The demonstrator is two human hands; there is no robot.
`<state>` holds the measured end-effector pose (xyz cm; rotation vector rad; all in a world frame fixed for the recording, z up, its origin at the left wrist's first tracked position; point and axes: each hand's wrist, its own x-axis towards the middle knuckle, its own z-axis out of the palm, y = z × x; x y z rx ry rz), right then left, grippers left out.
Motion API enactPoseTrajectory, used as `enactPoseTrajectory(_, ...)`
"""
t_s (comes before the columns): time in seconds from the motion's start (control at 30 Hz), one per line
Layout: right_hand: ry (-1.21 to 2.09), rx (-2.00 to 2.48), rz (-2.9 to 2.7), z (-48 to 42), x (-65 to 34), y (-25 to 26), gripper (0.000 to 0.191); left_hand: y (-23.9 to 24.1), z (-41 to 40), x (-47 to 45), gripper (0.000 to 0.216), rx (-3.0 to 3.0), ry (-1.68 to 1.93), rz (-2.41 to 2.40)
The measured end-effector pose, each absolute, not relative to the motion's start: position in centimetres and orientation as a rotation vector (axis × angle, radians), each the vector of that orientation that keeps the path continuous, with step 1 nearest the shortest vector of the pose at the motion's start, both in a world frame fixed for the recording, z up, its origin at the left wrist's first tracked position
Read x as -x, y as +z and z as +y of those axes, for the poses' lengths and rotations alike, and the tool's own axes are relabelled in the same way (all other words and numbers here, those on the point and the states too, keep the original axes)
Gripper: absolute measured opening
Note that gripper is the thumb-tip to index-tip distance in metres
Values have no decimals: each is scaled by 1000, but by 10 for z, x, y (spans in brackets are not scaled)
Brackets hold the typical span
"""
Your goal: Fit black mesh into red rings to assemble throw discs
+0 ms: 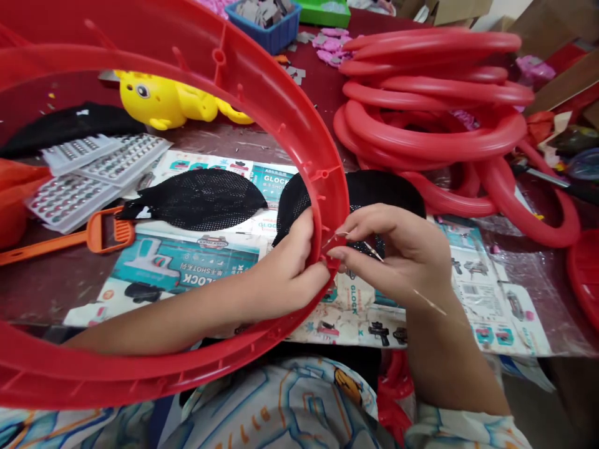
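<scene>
A large red plastic ring [262,87] fills the left of the view, held close to me. My left hand [292,265] reaches through the ring and grips its right inner rim with curled fingers. My right hand [397,252] is just outside that rim, fingers pinched on a thin pale string [374,251] at the rim's edge. Black mesh pieces [199,198] lie on printed cardboard sheets [187,262] behind the hands.
A pile of red rings [435,106] sits at the right back. A yellow toy [163,100], trays of small round parts [93,171], an orange tool [100,232] and a blue bin [271,28] lie on the dark red table [47,287].
</scene>
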<state>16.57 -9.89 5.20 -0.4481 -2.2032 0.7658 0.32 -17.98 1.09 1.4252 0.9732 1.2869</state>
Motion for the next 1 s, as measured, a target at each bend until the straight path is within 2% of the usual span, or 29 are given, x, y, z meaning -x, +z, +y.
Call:
enactPoseTrajectory(0.23, 899, 547, -2200, -105, -165, 54, 24, 11, -178, -3, 37, -1401, 1225, 1032)
enactPoseTrajectory(0.47, 794, 497, -2271, -106, -162, 51, 26, 1, -180, -4, 46, -1412, 1220, 1010)
enactPoseTrajectory(0.6, 795, 469, -2263, -103, -164, 49, 24, 6, -178, -7, 42, -1201, 1283, 886)
enactPoseTrajectory(0.77, 820, 494, -2186, -105, -166, 47, 20, 13, -170, -9, 26, -885, 1314, 721)
enactPoseTrajectory(1.0, 789, 646, -2106, -108, -159, 41, 21, 24, -165, -2, 33, -502, 1166, 747)
